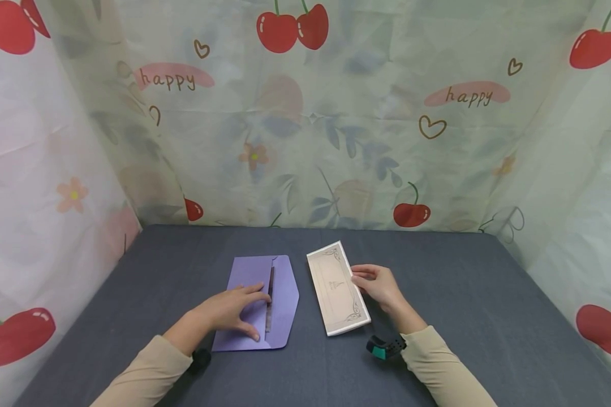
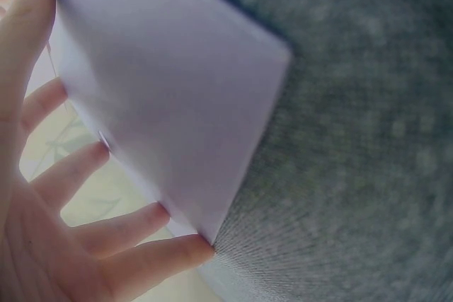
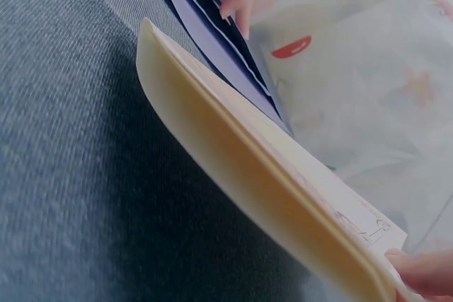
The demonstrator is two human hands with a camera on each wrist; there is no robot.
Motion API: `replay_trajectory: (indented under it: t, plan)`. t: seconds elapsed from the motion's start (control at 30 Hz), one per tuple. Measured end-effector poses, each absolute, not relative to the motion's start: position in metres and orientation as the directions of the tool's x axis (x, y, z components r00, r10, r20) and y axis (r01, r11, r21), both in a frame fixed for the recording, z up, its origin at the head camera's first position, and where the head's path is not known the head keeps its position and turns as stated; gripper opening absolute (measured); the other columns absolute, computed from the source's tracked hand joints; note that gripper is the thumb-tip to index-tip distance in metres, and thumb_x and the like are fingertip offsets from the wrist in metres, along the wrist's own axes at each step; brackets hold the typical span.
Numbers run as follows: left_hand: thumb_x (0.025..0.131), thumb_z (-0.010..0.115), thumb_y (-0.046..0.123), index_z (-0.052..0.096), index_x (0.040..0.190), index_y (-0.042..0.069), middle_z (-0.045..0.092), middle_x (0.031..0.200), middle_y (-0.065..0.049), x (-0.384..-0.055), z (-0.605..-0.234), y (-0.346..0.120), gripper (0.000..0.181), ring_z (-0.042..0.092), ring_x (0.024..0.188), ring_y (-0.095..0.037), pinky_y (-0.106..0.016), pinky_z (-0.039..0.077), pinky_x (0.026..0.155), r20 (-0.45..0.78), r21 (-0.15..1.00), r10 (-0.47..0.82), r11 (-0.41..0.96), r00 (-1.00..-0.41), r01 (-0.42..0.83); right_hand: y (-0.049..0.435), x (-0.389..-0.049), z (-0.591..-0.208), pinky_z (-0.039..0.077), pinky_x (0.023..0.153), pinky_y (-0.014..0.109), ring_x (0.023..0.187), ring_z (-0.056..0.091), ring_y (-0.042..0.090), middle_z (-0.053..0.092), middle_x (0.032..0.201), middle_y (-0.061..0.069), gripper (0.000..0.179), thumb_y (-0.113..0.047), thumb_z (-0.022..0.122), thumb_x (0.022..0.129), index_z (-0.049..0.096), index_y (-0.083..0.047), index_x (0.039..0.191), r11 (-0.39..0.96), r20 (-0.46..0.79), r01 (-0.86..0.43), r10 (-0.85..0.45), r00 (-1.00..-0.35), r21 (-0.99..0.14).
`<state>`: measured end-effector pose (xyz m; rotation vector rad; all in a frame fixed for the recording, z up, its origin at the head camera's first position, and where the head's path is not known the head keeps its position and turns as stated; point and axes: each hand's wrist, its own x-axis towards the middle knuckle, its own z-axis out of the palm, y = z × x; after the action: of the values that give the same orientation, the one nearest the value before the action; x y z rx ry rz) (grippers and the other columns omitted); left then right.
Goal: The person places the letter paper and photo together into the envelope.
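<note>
A purple envelope (image 1: 241, 268) lies on the table with its flap folded out to the right and a dark slit along its opening. Spread fingers of my left hand (image 1: 234, 308) rest on it, the fingertips reaching to the opening; in the left wrist view they touch the edge of the envelope (image 2: 170, 97). To the right, a cream folded card (image 1: 331, 288) with ornate printed corners is tilted. My right hand (image 1: 384, 288) pinches its right edge. In the right wrist view, the card (image 3: 276, 175) shows its gaping layers, with a thumb on the near end.
A dark grey cloth covers the table (image 1: 453, 282). Behind and at both sides hangs a curtain (image 1: 310, 113) printed with cherries. A black and green wrist strap (image 1: 385, 347) sits at my right wrist, and a dark object (image 1: 200, 360) at my left.
</note>
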<state>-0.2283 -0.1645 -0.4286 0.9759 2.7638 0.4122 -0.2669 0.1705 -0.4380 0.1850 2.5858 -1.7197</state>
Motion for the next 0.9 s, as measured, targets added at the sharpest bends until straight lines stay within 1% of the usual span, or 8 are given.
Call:
replay_trajectory:
  t: [0.13,0.33,0.57,0.63,0.8,0.83,0.9]
  plan:
    - [0.065,0.076,0.053,0.053,0.126,0.016,0.039,0.145,-0.023,-0.229,-0.429,-0.165,0.075,0.041,0.126,-0.052,-0.06,0.033,0.104,-0.077,0.314,0.636,0.747,-0.768,0.587,0.167,-0.268,-0.438,0.057,0.069,0.029,0.079,0.065,0.012,0.067,0.106,0.022,0.029,-0.003,0.064,0.085,0.063,0.003,0.114,0.379,-0.084,0.104,0.071,-0.994,-0.919]
    - [0.065,0.076,0.052,0.053,0.126,0.015,0.039,0.145,-0.023,-0.229,-0.429,-0.165,0.075,0.04,0.126,-0.053,-0.06,0.033,0.104,-0.075,0.319,0.64,0.742,-0.765,0.59,0.161,-0.268,-0.44,0.056,0.067,0.027,0.075,0.064,0.01,0.068,0.104,0.022,0.029,-0.001,0.064,0.084,0.064,0.004,0.112,0.362,-0.09,0.105,0.057,-0.994,-0.926]
    - [0.065,0.076,0.053,0.053,0.126,0.015,0.039,0.145,-0.023,-0.23,-0.429,-0.165,0.075,0.04,0.127,-0.051,-0.06,0.033,0.104,-0.075,0.318,0.643,0.74,-0.762,0.593,0.154,-0.267,-0.441,0.057,0.068,0.029,0.077,0.065,0.011,0.068,0.103,0.021,0.028,-0.002,0.065,0.084,0.064,0.003,0.111,0.359,-0.085,0.097,0.049,-0.995,-0.928]
    - [0.065,0.076,0.053,0.053,0.126,0.015,0.038,0.145,-0.023,-0.23,-0.43,-0.165,0.076,0.04,0.127,-0.051,-0.061,0.033,0.104,-0.074,0.318,0.643,0.74,-0.762,0.593,0.153,-0.266,-0.44,0.057,0.067,0.027,0.076,0.065,0.01,0.069,0.098,0.017,0.028,-0.002,0.064,0.084,0.064,0.003,0.111,0.361,-0.084,0.092,0.038,-0.996,-0.928]
    - [0.065,0.076,0.053,0.053,0.126,0.015,0.038,0.146,-0.023,-0.23,-0.43,-0.165,0.075,0.039,0.127,-0.052,-0.061,0.033,0.104,-0.072,0.318,0.642,0.74,-0.763,0.593,0.148,-0.265,-0.441,0.056,0.064,0.024,0.073,0.064,0.009,0.069,0.096,0.018,0.027,0.001,0.063,0.083,0.064,0.005,0.11,0.336,-0.077,0.078,0.018,-0.997,-0.939]
    - [0.065,0.076,0.053,0.053,0.126,0.016,0.038,0.145,-0.023,-0.23,-0.43,-0.165,0.075,0.039,0.127,-0.052,-0.061,0.033,0.104,-0.071,0.318,0.643,0.739,-0.763,0.593,0.147,-0.265,-0.442,0.055,0.063,0.025,0.073,0.063,0.01,0.068,0.1,0.022,0.027,0.001,0.064,0.083,0.065,0.005,0.109,0.326,-0.072,0.074,0.017,-0.997,-0.942]
    - [0.065,0.076,0.053,0.053,0.126,0.016,0.038,0.145,-0.023,-0.23,-0.43,-0.165,0.075,0.04,0.127,-0.052,-0.061,0.033,0.103,-0.073,0.318,0.642,0.741,-0.763,0.592,0.144,-0.265,-0.443,0.055,0.063,0.024,0.073,0.063,0.009,0.068,0.1,0.022,0.027,0.001,0.064,0.083,0.064,0.005,0.11,0.326,-0.075,0.076,0.016,-0.997,-0.942]
